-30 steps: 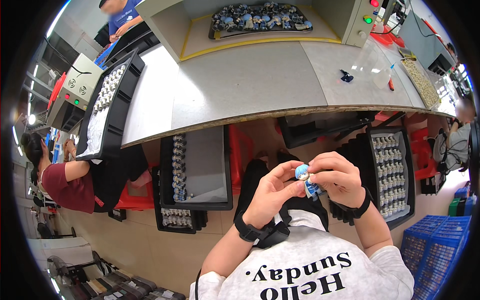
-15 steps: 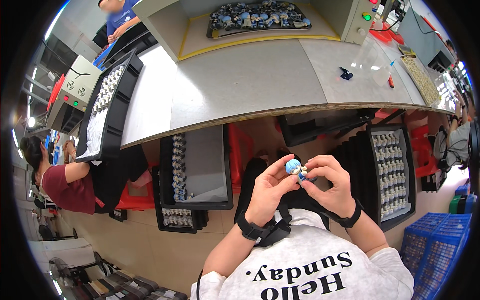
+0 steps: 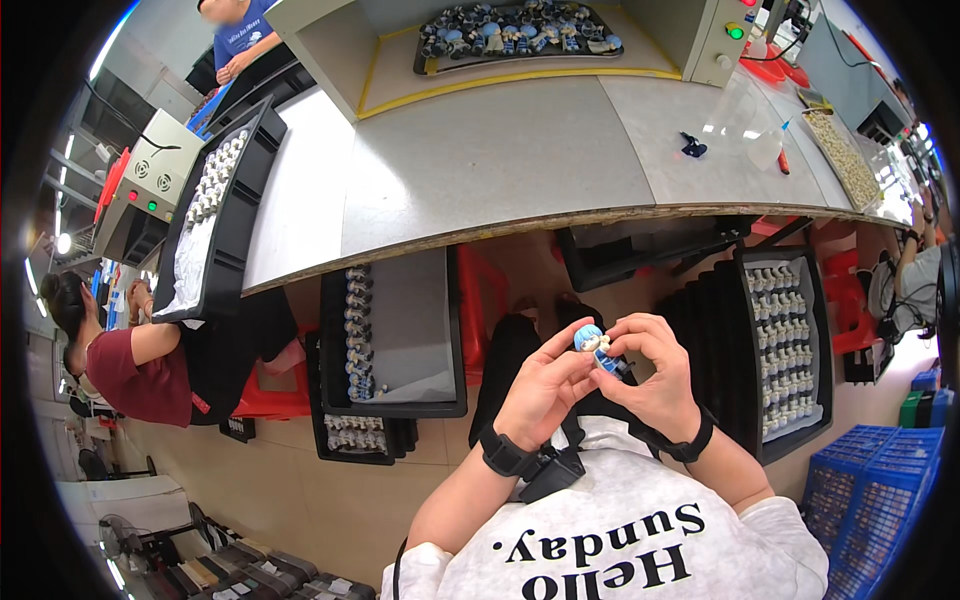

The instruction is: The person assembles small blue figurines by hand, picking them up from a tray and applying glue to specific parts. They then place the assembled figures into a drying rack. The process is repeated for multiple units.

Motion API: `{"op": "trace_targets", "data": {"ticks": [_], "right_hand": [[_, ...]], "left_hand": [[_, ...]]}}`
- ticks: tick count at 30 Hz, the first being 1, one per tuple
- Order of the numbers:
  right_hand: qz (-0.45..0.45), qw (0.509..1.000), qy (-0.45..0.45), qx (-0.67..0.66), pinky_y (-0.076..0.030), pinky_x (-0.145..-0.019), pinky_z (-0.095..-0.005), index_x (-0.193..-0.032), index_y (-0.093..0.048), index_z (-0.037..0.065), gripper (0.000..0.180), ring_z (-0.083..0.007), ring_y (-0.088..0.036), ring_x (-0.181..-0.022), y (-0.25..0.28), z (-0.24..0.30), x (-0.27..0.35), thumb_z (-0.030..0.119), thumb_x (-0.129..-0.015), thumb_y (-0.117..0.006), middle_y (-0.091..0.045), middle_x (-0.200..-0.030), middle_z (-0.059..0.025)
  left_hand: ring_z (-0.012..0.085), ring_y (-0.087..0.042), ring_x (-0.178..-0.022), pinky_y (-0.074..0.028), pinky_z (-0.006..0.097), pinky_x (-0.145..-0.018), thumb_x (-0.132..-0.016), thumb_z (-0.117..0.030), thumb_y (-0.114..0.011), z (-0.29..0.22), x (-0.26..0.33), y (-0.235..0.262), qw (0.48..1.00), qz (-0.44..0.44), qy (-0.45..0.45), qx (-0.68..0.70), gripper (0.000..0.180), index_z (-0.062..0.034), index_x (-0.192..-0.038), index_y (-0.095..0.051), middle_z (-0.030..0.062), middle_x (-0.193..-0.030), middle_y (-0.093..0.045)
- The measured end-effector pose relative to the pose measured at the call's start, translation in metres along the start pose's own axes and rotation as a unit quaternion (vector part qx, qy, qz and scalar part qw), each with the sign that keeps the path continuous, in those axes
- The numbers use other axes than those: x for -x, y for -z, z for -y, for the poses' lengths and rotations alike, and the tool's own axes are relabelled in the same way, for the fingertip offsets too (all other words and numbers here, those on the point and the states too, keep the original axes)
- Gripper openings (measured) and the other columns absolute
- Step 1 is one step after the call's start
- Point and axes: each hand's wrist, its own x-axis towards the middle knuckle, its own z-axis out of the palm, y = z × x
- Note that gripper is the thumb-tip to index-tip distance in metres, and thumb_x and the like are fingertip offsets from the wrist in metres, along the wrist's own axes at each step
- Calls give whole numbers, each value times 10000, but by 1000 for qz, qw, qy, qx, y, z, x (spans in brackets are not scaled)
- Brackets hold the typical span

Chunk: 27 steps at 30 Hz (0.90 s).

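Over my lap, in front of the workbench edge, I hold a small toy figurine (image 3: 588, 340) with light blue hair and a blue and white body. My left hand (image 3: 545, 385) pinches it from the left, with thumb and fingers near its head and side. From the right, my right hand (image 3: 655, 375) grips its body between thumb and fingertips. The figurine lies tilted, its head toward the upper left and its dark lower end toward the lower right. Fingers cover part of its body.
A light workbench (image 3: 480, 150) spans ahead, with a booth holding a tray of blue-haired figurines (image 3: 520, 32). A small dark blue piece (image 3: 692, 146) lies right. Black trays of parts stand left (image 3: 212, 215), below the bench (image 3: 395, 410) and right (image 3: 785, 350). Blue crates (image 3: 870, 500) stand lower right. Co-workers sit nearby.
The figurine has turned in my fingers, so more of its blue body and dark lower end shows. My right fingers have shifted slightly around it; both hands keep hold.
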Motion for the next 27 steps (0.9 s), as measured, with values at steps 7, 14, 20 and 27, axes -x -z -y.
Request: {"op": "trace_targets", "data": {"ticks": [7, 14, 20, 27], "right_hand": [[-15, 999, -15, -28, -476, -803, -334, -794, -628, 39, 220, -242, -578, -935, -2, -5, 4, 23, -610, -748, -634, -936, -77], [-31, 993, -50, -101, -474, -801, -306, -799, -627, 22, 198, -219, -581, -937, -6, -7, 8, -22, -637, -732, -632, -937, -81], [-29, 983, -64, -169, -468, -808, -272, -811, -629, -4, 185, -184, -571, -961, -7, -12, 11, -55, -661, -724, -607, -974, -89], [-21, 979, -56, -197, -460, -827, -266, -826, -635, -21, 181, -178, -561, -981, -7, -12, 9, -78, -675, -716, -588, -998, -93]], "left_hand": [[145, -604, -971, -515, 287, -838, -868, 27, -580, 5, -1, -2, 999, 0, -38, -25, 439, -22, -1291, -477, 82, -1099, -606], [156, -593, -1000, -492, 296, -874, -858, 59, -572, 11, 0, -8, 994, -11, -93, -54, 432, -7, -1276, -487, 89, -1115, -598], [146, -607, -972, -497, 284, -876, -840, 71, -594, 14, 0, -12, 991, -6, -123, -58, 417, 12, -1245, -514, 94, -1088, -619], [139, -608, -963, -492, 276, -882, -830, 70, -608, 14, -1, -12, 987, -8, -142, -68, 409, 10, -1228, -536, 92, -1076, -627]]}}
